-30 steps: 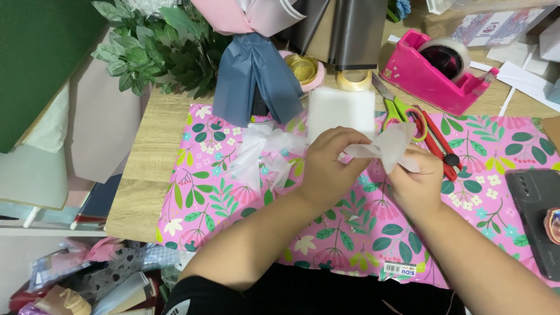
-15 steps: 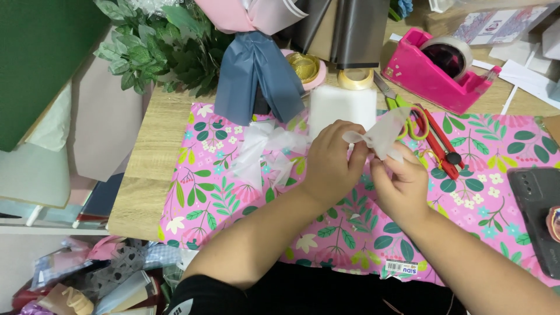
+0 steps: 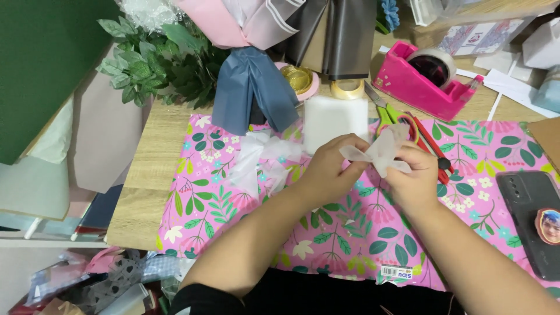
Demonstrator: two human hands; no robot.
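Above one pink floral mat (image 3: 350, 233), two hands, left hand (image 3: 326, 172) and right hand (image 3: 415, 178), pinch one sheer white bow (image 3: 380, 151); a second bow (image 3: 259, 157) lies left, one white block (image 3: 335, 116) behind.

The dark phone (image 3: 532, 219) (right side) is cut off by the frame's right edge.

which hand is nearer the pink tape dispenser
Right. The right hand sits below and slightly left of the pink plastic tape dispenser; the left hand is further left, below the white foam block.
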